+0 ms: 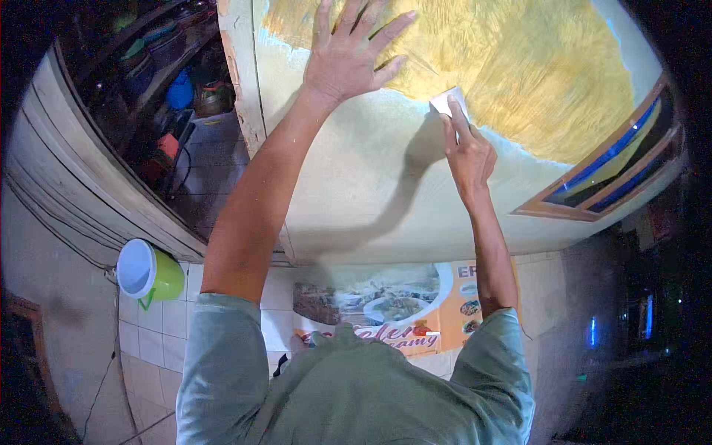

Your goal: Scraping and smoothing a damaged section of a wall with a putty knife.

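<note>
Card or folded sheet, we cannot tell which, the small white piece (443,99) sits against the upright wall (348,159), at the lower edge of a broad yellow patch (549,78). We judge it light and thin, stiff enough to keep a straight edge under pressure, though a corner could bend or crease if pushed hard. Its near end looks the best place to take hold, with a fingertip laid along the face to spread the force, and that is roughly how our right hand (472,157) grips it: forefinger extended over it, the other fingers folded in. Our left hand (348,65) holds nothing; it is spread open over the wall at the patch's left, its fingers reaching onto the yellow. Brushy streaks run through the patch, with a ragged, pale bluish border, while the bare wall below seems smoother and would let a thin edge slide easily. To the right we see a wood-framed window (610,165) with blue strips; to the left, a doorway onto dim shelves and a blue container (180,90). Below, a green bucket (169,280) stands on pale tiles (152,317), near a food-printed banner (371,297).
</note>
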A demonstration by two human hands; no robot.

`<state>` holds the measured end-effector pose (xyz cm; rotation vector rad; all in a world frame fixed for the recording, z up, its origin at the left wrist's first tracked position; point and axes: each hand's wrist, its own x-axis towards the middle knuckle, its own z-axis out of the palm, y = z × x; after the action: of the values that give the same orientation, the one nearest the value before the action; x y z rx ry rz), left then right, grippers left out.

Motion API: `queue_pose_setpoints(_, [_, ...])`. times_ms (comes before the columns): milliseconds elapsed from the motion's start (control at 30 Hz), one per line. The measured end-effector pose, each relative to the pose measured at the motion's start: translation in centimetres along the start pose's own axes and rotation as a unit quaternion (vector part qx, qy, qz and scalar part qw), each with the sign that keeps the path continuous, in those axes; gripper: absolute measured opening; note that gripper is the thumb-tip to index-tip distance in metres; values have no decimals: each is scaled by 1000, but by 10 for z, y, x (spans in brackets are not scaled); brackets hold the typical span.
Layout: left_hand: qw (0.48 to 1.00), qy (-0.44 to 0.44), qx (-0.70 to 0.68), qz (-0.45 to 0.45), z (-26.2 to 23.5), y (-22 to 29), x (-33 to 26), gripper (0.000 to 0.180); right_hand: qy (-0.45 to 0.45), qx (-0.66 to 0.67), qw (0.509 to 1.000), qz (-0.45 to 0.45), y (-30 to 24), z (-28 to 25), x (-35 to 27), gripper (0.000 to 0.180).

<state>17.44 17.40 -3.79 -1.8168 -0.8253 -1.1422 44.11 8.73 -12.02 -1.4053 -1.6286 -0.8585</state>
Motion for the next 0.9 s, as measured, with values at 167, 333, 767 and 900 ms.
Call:
queue_pose_setpoints(167, [997, 25, 65, 17, -4, -6, -2, 89, -9, -37, 999, -12, 12, -5, -7, 39])
queue_pose_setpoints(333, [999, 42, 27, 11, -4, -10, -4, 87, 6, 2, 1000, -31, -7, -4, 3, 38])
queue_pose_setpoints(767, [999, 29, -40, -7, -1, -22, -16, 90, -75, -80, 993, -39, -33, 1, 12, 40])
queue_pose_setpoints(900, [999, 35, 29, 8, -4, -18, -15, 86, -56, -49, 997, -30, -1, 2, -2, 39])
